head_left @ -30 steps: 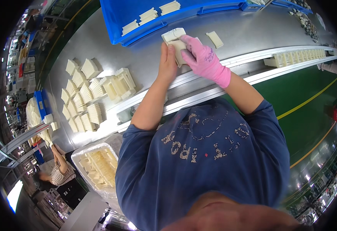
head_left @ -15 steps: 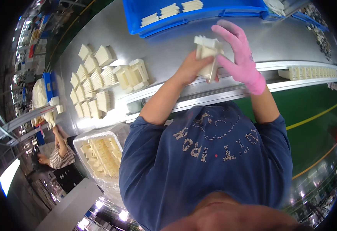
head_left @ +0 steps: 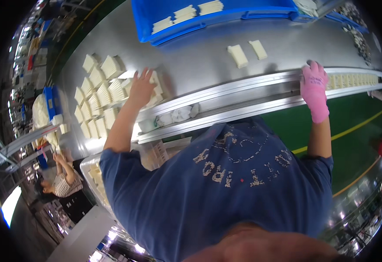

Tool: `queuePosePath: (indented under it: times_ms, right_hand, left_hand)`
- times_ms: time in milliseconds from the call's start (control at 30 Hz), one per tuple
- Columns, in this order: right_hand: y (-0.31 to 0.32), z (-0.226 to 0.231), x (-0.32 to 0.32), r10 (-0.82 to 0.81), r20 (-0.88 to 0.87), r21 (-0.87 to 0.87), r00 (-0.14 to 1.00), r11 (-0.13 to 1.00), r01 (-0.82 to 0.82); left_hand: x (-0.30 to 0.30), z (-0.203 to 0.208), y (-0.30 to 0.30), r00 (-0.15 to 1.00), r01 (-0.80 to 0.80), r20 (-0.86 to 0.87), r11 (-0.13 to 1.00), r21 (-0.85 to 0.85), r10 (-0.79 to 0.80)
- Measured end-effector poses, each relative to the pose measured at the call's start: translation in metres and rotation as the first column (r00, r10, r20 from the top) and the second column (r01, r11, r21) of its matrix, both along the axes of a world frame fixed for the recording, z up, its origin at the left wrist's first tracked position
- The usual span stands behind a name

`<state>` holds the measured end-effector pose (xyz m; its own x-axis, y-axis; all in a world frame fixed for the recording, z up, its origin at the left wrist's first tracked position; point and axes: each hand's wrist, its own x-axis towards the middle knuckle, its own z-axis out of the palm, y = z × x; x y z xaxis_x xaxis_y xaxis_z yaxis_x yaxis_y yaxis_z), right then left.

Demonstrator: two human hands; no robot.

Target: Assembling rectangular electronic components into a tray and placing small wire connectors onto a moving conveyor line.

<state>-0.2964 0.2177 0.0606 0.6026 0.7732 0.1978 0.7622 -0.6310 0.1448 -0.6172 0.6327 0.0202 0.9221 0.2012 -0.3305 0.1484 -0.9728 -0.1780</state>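
My left hand, bare, reaches over the cream ribbed plastic block at the right of a group of stacked cream parts. Its fingers are spread, with no firm hold visible. My right hand, in a pink glove, rests at the metal rail by the left end of a row of cream parts. Its fingers are curled down, and whatever lies under them is hidden. Between my hands, farther off, a cream rectangular piece and a narrower cream piece lie apart on the metal table.
A blue bin holding cream stacks stands at the far edge. White crumpled bundles lie in the rail channel. At lower left is a plastic-lined box of cream parts. Another person works at far left.
My hands have parted: the left moved left to the cream block, the right moved right and nearer to the rail. The cream pieces they held now lie on the table.
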Motion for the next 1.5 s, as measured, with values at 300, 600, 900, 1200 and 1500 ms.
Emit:
queuePosePath:
  times_ms: [300, 600, 900, 1200, 1500]
  right_hand:
    - [0.133, -0.09, 0.061, -0.029, -0.567, -0.21, 0.823, 0.972, -0.11]
    - [0.152, -0.09, 0.047, -0.232, -0.542, -0.393, 0.808, 0.919, 0.0]
    - [0.148, -0.107, 0.064, -0.124, -0.54, -0.287, 0.832, 0.957, -0.044]
    - [0.147, -0.101, 0.066, -0.146, -0.603, -0.336, 0.784, 0.938, -0.084]
    - [0.136, -0.084, 0.072, 0.05, -0.772, 0.096, 0.633, 0.995, 0.038]
  left_hand:
    - [0.022, -0.022, 0.009, 0.954, 0.295, 0.0, 0.942, -0.16, -0.299]
    - [0.005, -0.041, 0.013, 0.828, 0.525, -0.178, 0.847, -0.084, -0.532]
    - [0.053, -0.017, -0.001, 0.92, 0.373, 0.173, 0.921, -0.108, -0.352]
    - [0.071, -0.041, 0.003, 0.937, 0.111, -0.327, 0.992, -0.06, -0.125]
    - [0.087, -0.035, -0.038, 0.975, -0.101, 0.168, 0.966, -0.24, 0.143]
